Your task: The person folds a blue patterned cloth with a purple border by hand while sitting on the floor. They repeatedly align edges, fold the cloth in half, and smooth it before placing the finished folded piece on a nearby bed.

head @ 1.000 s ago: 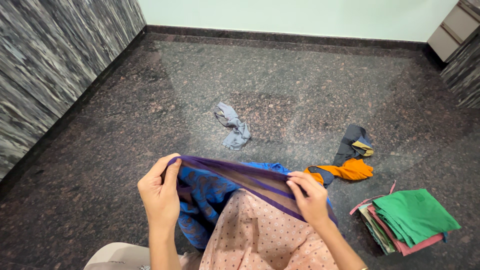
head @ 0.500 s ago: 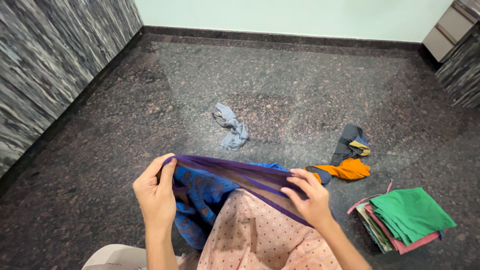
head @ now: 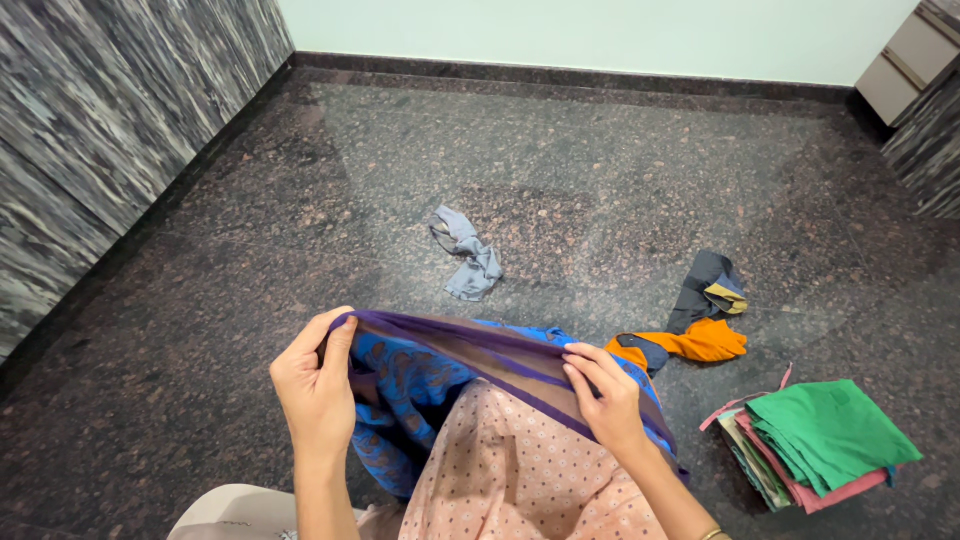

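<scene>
A blue patterned cloth with a purple-brown border (head: pixel 440 345) is stretched between my two hands, above my lap. My left hand (head: pixel 315 385) pinches the border's left end. My right hand (head: pixel 603 395) grips the border further right, fingers curled over the edge. The blue part of the cloth (head: pixel 395 395) hangs down below the border. A pink dotted fabric (head: pixel 520 470) lies under my arms, over my lap.
On the dark speckled stone floor lie a crumpled grey-blue cloth (head: pixel 468 255), an orange and dark grey garment (head: pixel 700 320), and a stack of folded cloths with a green one on top (head: pixel 815 435) at my right. A striped wall (head: pixel 90 150) runs along the left.
My hands have shifted slightly along the border and the cloth sits a little lower and closer to me. The items on the floor have not moved.
</scene>
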